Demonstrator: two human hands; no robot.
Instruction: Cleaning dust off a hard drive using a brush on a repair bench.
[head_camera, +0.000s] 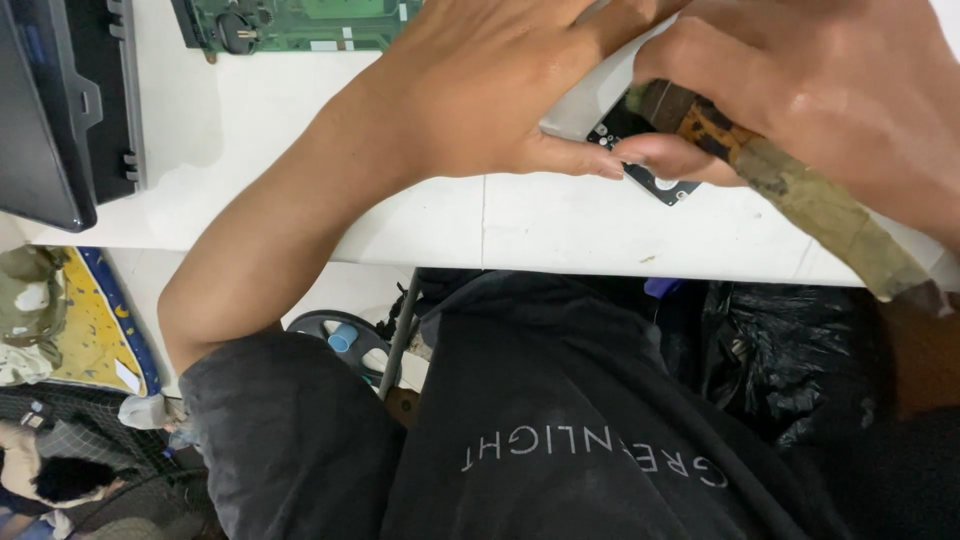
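My left hand (490, 85) lies flat over a small silver and black device (610, 125), its thumb pressed along the device's near edge. My right hand (830, 90) grips the worn, tape-wrapped brown handle of a tool (800, 195), whose tip is hidden under my fingers at the device. The device rests on a white table (560, 225), close to its front edge. Most of the device is covered by both hands.
A green circuit board (290, 22) lies at the table's far edge. A dark grey plastic casing (65, 105) sits at the left. Below the table are a black bag (780, 350), a metal table leg (400, 330) and clutter on the floor at left.
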